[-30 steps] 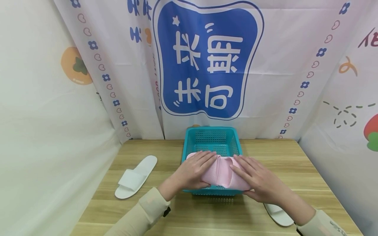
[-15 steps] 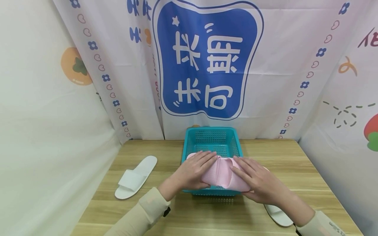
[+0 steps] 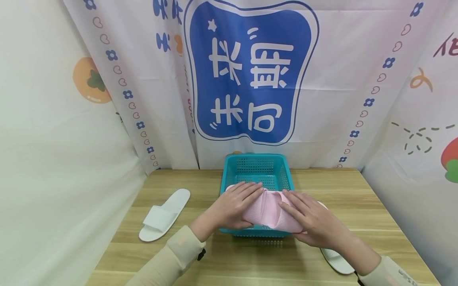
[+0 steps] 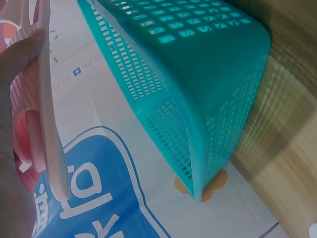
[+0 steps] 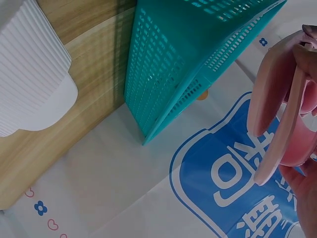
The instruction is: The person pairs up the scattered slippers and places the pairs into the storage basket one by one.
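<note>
1. Gripping the pink slippers [image 3: 271,212] from both ends, the left hand [image 3: 234,204] and the right hand [image 3: 315,218] lay their fingers over the top, thumbs lower down on the near side.
2. The slippers are in the air over the near part of the teal basket [image 3: 255,155]; the wrist views show them apart from its rim. How the two fit together is partly hidden by the fingers.
3. They look like light moulded foam: springy, likely to dent under a squeeze, hardly fragile. The ribbed straps should give better friction than the smooth soles, which may slide on each other. The thick sole edges seem the firmest place to take hold, with both soles caught in one grip.
4. A white slipper [image 3: 161,218] lies on the tabletop [image 3: 250,268] left of the basket; another white slipper [image 3: 338,260] is partly covered by the right forearm.
5. The blue panel [image 3: 247,95] carries turned characters reading 未来可期. The right sleeve [image 3: 388,272] bears lettering too small to read. No brand shows on the slippers.
</note>
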Action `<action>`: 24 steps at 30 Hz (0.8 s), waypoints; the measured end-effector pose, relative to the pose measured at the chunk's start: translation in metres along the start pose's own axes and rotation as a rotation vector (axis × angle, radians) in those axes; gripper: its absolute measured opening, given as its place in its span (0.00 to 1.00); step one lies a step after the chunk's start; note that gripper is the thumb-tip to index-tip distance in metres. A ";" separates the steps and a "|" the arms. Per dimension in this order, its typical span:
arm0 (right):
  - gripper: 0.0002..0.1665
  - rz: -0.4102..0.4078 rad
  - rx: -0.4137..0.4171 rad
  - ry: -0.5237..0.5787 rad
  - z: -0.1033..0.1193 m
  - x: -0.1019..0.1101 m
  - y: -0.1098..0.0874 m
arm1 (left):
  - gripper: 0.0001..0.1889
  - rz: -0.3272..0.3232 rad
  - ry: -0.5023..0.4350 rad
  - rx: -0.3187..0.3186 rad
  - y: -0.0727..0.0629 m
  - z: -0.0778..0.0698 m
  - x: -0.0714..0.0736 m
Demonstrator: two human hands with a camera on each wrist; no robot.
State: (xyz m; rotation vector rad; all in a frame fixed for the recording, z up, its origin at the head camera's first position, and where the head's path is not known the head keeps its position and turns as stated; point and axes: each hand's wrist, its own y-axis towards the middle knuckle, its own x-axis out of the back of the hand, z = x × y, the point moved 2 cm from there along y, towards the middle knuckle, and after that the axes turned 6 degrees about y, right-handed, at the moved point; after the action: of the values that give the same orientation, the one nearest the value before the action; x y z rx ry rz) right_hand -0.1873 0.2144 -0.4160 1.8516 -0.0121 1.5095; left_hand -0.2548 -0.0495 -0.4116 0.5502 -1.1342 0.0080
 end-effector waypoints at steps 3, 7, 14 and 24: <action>0.46 -0.007 0.006 -0.004 0.000 -0.001 0.000 | 0.57 0.007 0.001 -0.001 -0.001 0.000 0.000; 0.46 -0.019 0.013 -0.006 0.000 -0.001 0.000 | 0.58 0.017 -0.003 -0.003 -0.001 0.001 0.001; 0.45 -0.026 0.009 -0.014 0.000 -0.001 0.000 | 0.57 0.009 -0.011 0.005 -0.003 0.002 0.004; 0.52 -0.028 -0.027 -0.029 -0.003 0.000 -0.003 | 0.57 -0.051 -0.007 0.046 -0.011 0.011 0.007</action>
State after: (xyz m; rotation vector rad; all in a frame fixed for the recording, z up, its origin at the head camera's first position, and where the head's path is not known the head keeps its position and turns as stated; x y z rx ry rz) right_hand -0.1887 0.2184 -0.4176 1.8445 -0.0196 1.4566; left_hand -0.2579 -0.0658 -0.4069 0.6201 -1.1293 -0.0117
